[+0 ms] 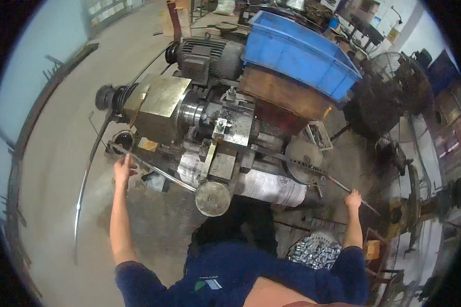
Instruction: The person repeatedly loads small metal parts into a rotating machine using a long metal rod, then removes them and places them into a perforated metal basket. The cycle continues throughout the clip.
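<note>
A small metal-turning lathe stands before me, with its bright spindle chuck facing the tool post. My left hand is at the outer end of a long steel lever that runs to a round disc at the machine's front. Its upper fingers touch the lever, while the others are apart and loosely bent below it. On the right, my right hand is wrapped round a second long bar, which slopes down from the lathe's right side. No workpiece can be made out in the chuck.
Behind the lathe are a motor and a blue plastic crate on a rusty box. Shiny small metal parts lie heaped by my right side. A thin rod extends at far left, and a fan stands at right.
</note>
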`<state>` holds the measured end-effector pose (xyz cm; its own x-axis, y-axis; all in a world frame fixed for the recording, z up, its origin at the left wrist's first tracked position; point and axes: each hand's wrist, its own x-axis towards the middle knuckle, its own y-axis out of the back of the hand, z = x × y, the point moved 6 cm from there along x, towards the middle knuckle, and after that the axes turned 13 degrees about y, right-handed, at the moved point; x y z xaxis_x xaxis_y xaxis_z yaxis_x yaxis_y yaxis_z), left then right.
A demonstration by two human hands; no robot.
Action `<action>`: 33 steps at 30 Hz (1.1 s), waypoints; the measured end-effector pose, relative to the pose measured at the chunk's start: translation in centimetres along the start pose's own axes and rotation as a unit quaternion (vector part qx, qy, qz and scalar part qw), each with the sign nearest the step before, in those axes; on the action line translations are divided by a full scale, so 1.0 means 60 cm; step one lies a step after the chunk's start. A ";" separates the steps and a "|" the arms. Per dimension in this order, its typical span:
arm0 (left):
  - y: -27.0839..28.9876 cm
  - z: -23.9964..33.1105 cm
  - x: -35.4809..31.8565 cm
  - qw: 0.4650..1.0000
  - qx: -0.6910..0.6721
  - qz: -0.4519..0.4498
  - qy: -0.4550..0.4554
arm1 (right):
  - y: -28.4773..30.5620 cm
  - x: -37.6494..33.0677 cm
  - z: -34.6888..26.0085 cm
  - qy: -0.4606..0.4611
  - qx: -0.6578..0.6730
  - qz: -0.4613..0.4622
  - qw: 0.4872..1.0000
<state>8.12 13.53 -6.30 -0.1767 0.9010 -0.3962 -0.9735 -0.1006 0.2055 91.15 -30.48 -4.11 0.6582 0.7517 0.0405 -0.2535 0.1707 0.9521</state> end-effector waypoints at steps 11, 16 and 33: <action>-0.040 -0.055 0.068 0.996 -0.036 0.053 -0.067 | 0.036 -0.278 -0.134 -0.079 0.155 0.010 0.985; -0.053 -0.005 0.011 0.997 0.010 0.069 -0.016 | 0.067 -0.326 -0.185 -0.136 0.215 -0.008 0.967; -0.052 -0.005 0.006 0.996 0.059 0.034 0.054 | 0.031 -0.230 -0.089 -0.057 0.128 0.042 0.989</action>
<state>11.05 14.05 -7.36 -0.2632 0.8427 -0.4697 -0.9355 -0.1041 0.3375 77.78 -37.13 -4.51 0.7219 0.6770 0.1432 -0.1321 -0.0682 0.9889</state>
